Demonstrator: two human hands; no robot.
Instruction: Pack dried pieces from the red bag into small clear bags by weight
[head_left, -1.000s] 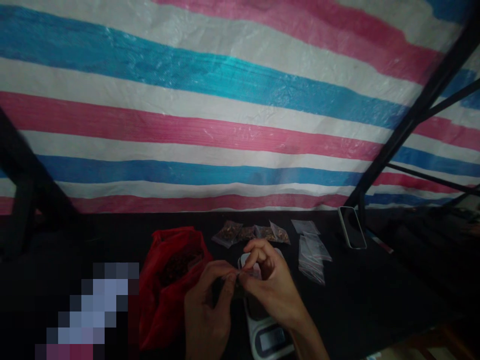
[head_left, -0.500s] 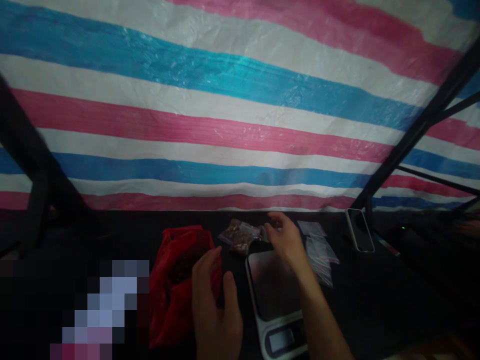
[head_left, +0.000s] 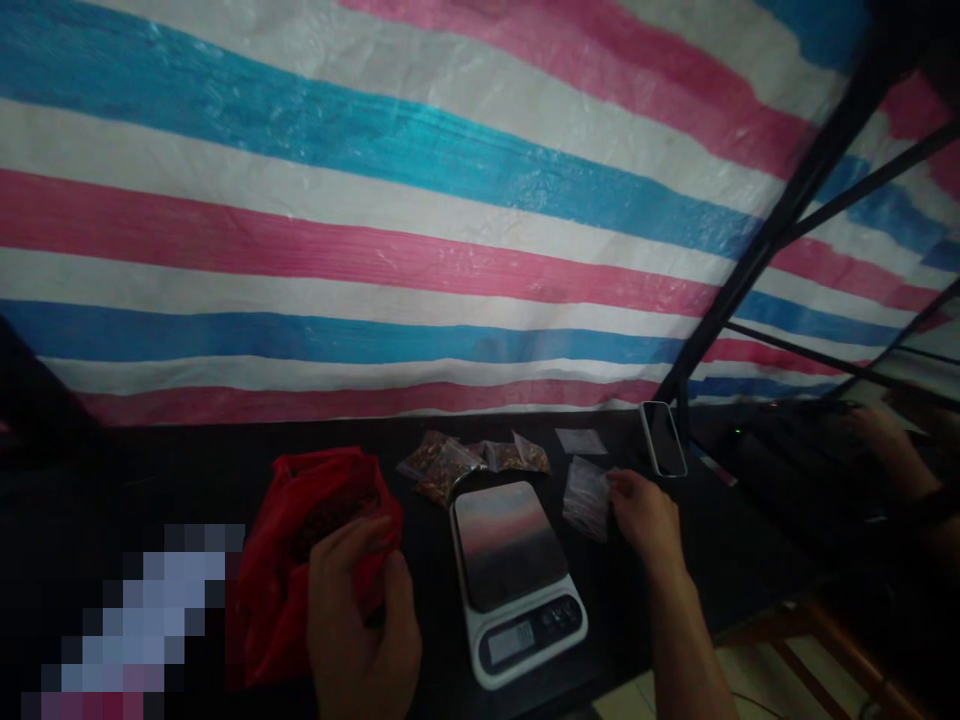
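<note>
A red plastic bag (head_left: 300, 560) of dark brown bits lies on the black table. My left hand (head_left: 360, 620) rests against its right side, fingers curled loosely; nothing shows in them. A white kitchen scale (head_left: 517, 580) with a shiny bare plate stands in the middle. My right hand (head_left: 641, 515) reaches to a stack of small clear bags (head_left: 586, 497) right of the scale, its fingertips pinching the top one. Several filled small bags (head_left: 469, 460) lie behind the scale.
A phone (head_left: 664, 438) lies at the back right beside a black metal post (head_left: 757, 240). One flat clear bag (head_left: 580, 441) lies apart behind the stack. A striped tarp (head_left: 375, 220) hangs behind the table. Another person's hand (head_left: 877, 440) shows at far right.
My right hand went from the filled bags behind the scale over to the empty bag stack on the right. The left hand settled against the red bag. The view shifted right.
</note>
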